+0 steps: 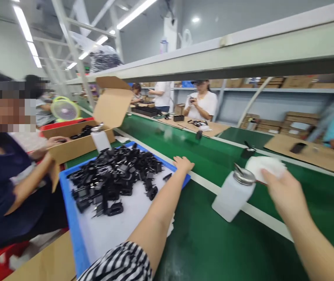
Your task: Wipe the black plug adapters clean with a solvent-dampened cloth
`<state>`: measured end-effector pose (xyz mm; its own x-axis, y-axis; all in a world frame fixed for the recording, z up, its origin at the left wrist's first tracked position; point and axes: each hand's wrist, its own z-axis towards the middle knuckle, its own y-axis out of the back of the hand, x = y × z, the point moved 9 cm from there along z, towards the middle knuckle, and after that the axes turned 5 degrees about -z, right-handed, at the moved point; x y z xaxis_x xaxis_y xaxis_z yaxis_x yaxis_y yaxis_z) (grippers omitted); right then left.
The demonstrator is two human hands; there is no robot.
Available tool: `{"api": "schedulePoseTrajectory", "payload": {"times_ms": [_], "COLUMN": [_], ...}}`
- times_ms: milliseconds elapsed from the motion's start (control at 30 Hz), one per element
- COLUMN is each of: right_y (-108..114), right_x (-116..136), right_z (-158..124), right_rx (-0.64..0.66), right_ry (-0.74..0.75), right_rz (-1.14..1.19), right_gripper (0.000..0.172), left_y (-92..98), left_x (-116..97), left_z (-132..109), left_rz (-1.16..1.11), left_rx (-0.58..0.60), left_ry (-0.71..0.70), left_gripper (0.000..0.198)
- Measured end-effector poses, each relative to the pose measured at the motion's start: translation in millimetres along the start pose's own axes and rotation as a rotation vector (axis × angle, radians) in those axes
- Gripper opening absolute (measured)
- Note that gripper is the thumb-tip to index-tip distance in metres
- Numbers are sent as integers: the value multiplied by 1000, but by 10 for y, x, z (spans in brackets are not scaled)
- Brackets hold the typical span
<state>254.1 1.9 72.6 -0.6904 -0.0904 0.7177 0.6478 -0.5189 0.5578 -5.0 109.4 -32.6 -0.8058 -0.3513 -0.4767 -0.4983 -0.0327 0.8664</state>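
My left hand [183,164] is stretched out at the far right corner of a blue tray [70,210], its fingers extended and holding nothing visible. A heap of black plug adapters [114,171] covers much of the tray's white bottom. Between thumb and fingers, my right hand [285,189] grips a white cloth [262,167] above the green bench. Just left of that hand stands a white dispenser bottle [233,197] with a metal top. Part of the cloth hides behind my fingers.
An open cardboard box [79,146] with black parts and another white bottle [100,139] sit beyond the tray. At left, a person [5,187] sits close by. A shelf [228,50] crosses overhead. Green belt [167,134] runs along the bench; people work across it.
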Motion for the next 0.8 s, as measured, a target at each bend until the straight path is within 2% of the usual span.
{"api": "schedulePoseTrajectory", "payload": {"times_ms": [167,333,467,600,667,800], "right_y": [-59,117,135,115,107,79], "right_x": [335,459,700,884,867,757], "right_z": [-216,-281,-363,-588,-636,-616], "right_rx": [17,-113,-142,-281,-307,-281], "right_ry": [90,237,564,907,942,862], "right_rz": [-137,-47,-159,-285,-236,-99], "right_gripper": [29,25,18,18,23,31], "left_y": [-33,-60,-81,-90,-91,-90], "left_x": [-47,-42,-53,-63,-62,-64], "left_z": [60,75,89,88,82,73], "left_rz": [63,89,98,96,93,88], "left_rx": [21,35,59,75,81,88], "left_ry": [-40,-45,-53,-63,-64,-67], "left_gripper": [47,45,44,44,43,43]}}
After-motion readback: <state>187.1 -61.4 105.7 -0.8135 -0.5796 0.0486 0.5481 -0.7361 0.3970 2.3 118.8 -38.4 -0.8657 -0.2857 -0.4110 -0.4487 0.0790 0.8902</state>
